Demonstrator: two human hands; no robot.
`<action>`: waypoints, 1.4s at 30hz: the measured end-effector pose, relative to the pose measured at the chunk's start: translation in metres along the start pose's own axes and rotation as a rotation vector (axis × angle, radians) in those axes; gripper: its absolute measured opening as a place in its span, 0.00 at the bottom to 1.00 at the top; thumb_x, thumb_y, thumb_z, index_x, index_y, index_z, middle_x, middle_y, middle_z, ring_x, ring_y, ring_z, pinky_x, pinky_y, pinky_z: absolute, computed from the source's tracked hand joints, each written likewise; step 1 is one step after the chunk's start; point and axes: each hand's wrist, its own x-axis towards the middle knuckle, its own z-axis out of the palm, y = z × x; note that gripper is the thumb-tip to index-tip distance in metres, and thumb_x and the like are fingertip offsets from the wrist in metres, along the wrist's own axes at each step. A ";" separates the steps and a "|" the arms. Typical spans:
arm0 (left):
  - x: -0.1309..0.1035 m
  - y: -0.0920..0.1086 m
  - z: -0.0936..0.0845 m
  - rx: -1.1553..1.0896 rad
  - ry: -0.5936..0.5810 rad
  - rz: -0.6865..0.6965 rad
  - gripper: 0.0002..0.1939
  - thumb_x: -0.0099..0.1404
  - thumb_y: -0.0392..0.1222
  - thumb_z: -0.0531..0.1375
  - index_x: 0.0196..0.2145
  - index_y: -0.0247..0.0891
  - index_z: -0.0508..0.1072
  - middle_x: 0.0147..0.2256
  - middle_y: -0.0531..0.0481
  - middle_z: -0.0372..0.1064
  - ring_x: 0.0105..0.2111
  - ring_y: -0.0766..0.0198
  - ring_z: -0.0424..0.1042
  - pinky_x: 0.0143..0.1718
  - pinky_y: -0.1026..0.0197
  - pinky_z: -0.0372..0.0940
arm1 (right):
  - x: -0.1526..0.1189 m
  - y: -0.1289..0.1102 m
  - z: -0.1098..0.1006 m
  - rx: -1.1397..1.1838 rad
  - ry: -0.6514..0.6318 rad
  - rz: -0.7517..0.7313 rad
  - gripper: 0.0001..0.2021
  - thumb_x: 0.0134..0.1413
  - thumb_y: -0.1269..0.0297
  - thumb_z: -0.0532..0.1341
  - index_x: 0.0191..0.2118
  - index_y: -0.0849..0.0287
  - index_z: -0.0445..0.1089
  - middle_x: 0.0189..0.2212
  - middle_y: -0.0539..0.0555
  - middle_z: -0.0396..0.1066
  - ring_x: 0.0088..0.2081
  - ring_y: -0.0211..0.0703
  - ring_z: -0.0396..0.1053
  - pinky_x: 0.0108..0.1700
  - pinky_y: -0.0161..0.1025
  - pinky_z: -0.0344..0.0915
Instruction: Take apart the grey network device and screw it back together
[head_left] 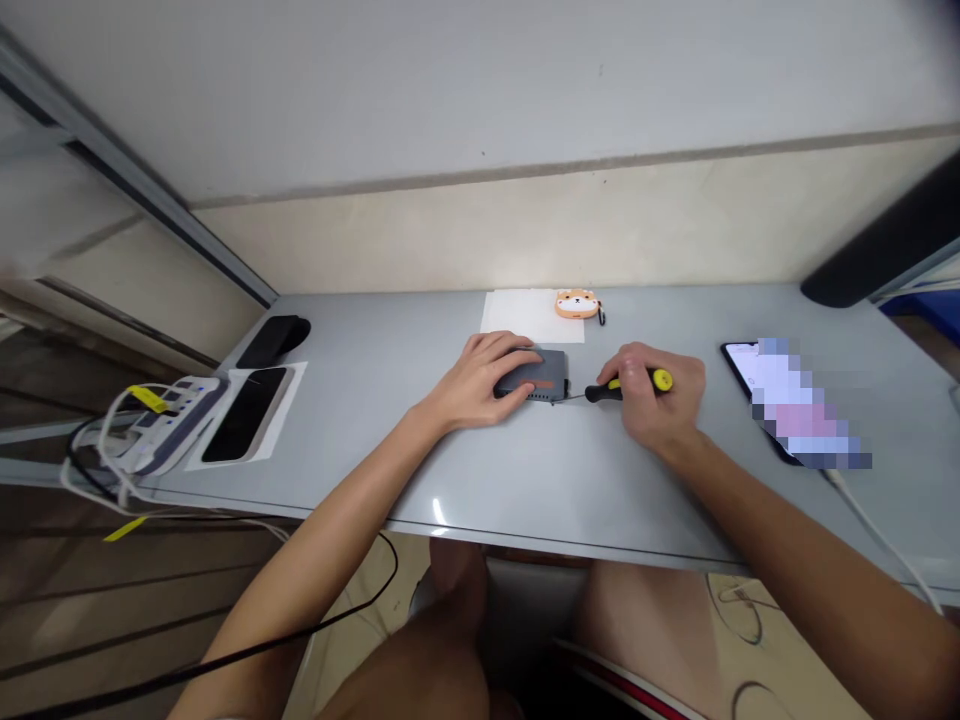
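Note:
A small dark grey box [553, 372] with a row of little holes along its near side lies on the grey desk [480, 470]. Over its left part rests my left hand [491, 380], fingers and thumb gripping its far and near sides. My right hand [654, 395] is closed around a screwdriver [611, 390] with a black and yellow handle. The thin shaft points left, and its tip is by the box's near right corner. Whether the tip touches the box I cannot tell. A small dark piece sticks out at the box's right end.
Behind the box are white paper [517, 315] and an orange animal-faced case [577, 303]. A lit phone [787, 400] with a white cable lies right. Left are another phone [247, 415], a black object [274, 340] and a power strip [169, 425] with tangled cables. A wall stands behind.

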 end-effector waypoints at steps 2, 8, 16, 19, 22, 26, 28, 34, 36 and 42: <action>0.000 0.000 0.001 0.023 0.001 0.022 0.17 0.74 0.47 0.57 0.56 0.43 0.76 0.60 0.41 0.73 0.61 0.46 0.70 0.64 0.42 0.60 | 0.000 0.000 0.000 -0.010 0.008 0.043 0.25 0.68 0.55 0.54 0.18 0.55 0.69 0.14 0.51 0.67 0.18 0.37 0.61 0.22 0.39 0.56; -0.001 0.005 0.002 0.036 0.005 0.144 0.14 0.77 0.49 0.57 0.52 0.42 0.78 0.59 0.41 0.74 0.60 0.47 0.71 0.61 0.45 0.61 | -0.002 0.003 0.000 -0.012 0.054 0.093 0.29 0.70 0.49 0.53 0.18 0.54 0.70 0.14 0.52 0.65 0.18 0.38 0.61 0.23 0.40 0.56; -0.001 0.009 0.006 0.094 -0.034 0.179 0.16 0.80 0.53 0.55 0.52 0.43 0.77 0.59 0.42 0.75 0.59 0.49 0.72 0.61 0.46 0.61 | -0.001 0.004 -0.001 0.039 0.053 0.078 0.30 0.72 0.46 0.54 0.19 0.55 0.71 0.15 0.51 0.67 0.18 0.37 0.62 0.22 0.40 0.56; -0.002 0.009 0.007 0.095 -0.045 0.165 0.15 0.80 0.52 0.56 0.52 0.44 0.78 0.59 0.42 0.75 0.59 0.49 0.72 0.61 0.46 0.61 | 0.001 0.001 -0.002 0.035 0.025 0.094 0.31 0.71 0.44 0.54 0.19 0.54 0.70 0.15 0.51 0.67 0.17 0.38 0.62 0.22 0.40 0.57; -0.001 0.009 0.008 0.098 -0.053 0.156 0.14 0.79 0.51 0.57 0.52 0.45 0.78 0.58 0.42 0.75 0.59 0.48 0.72 0.61 0.45 0.61 | 0.003 0.000 -0.003 0.064 0.022 0.093 0.30 0.71 0.44 0.55 0.19 0.54 0.70 0.15 0.51 0.67 0.18 0.38 0.62 0.22 0.40 0.56; -0.001 0.009 0.008 0.083 -0.022 0.192 0.13 0.79 0.50 0.57 0.52 0.44 0.78 0.57 0.42 0.76 0.56 0.50 0.73 0.59 0.46 0.63 | 0.006 -0.001 -0.003 0.071 0.047 0.131 0.29 0.70 0.47 0.55 0.18 0.54 0.69 0.15 0.51 0.66 0.18 0.38 0.61 0.22 0.40 0.57; -0.001 0.009 0.008 0.060 -0.016 0.190 0.13 0.78 0.50 0.58 0.52 0.45 0.79 0.57 0.43 0.76 0.56 0.50 0.73 0.59 0.47 0.63 | 0.008 -0.001 -0.003 0.070 0.040 0.192 0.28 0.68 0.48 0.56 0.17 0.54 0.69 0.15 0.52 0.67 0.18 0.38 0.61 0.22 0.39 0.57; -0.001 0.009 0.009 -0.004 0.055 0.192 0.14 0.79 0.54 0.59 0.47 0.44 0.79 0.52 0.45 0.78 0.52 0.54 0.75 0.55 0.50 0.66 | 0.014 -0.002 -0.003 0.171 0.149 0.409 0.24 0.64 0.51 0.58 0.18 0.55 0.69 0.17 0.51 0.64 0.19 0.36 0.58 0.19 0.36 0.52; -0.001 0.008 0.010 -0.020 0.077 0.168 0.15 0.80 0.52 0.57 0.44 0.44 0.80 0.49 0.46 0.79 0.49 0.56 0.76 0.53 0.51 0.67 | 0.016 -0.002 -0.002 0.212 0.173 0.467 0.23 0.63 0.53 0.59 0.18 0.55 0.69 0.17 0.50 0.62 0.18 0.35 0.56 0.18 0.35 0.51; 0.000 0.007 0.008 -0.063 0.055 0.103 0.15 0.81 0.49 0.56 0.44 0.42 0.80 0.44 0.45 0.78 0.45 0.57 0.76 0.51 0.51 0.69 | 0.017 0.007 0.000 0.325 0.218 0.571 0.21 0.62 0.52 0.61 0.20 0.56 0.69 0.18 0.50 0.62 0.19 0.35 0.58 0.18 0.33 0.54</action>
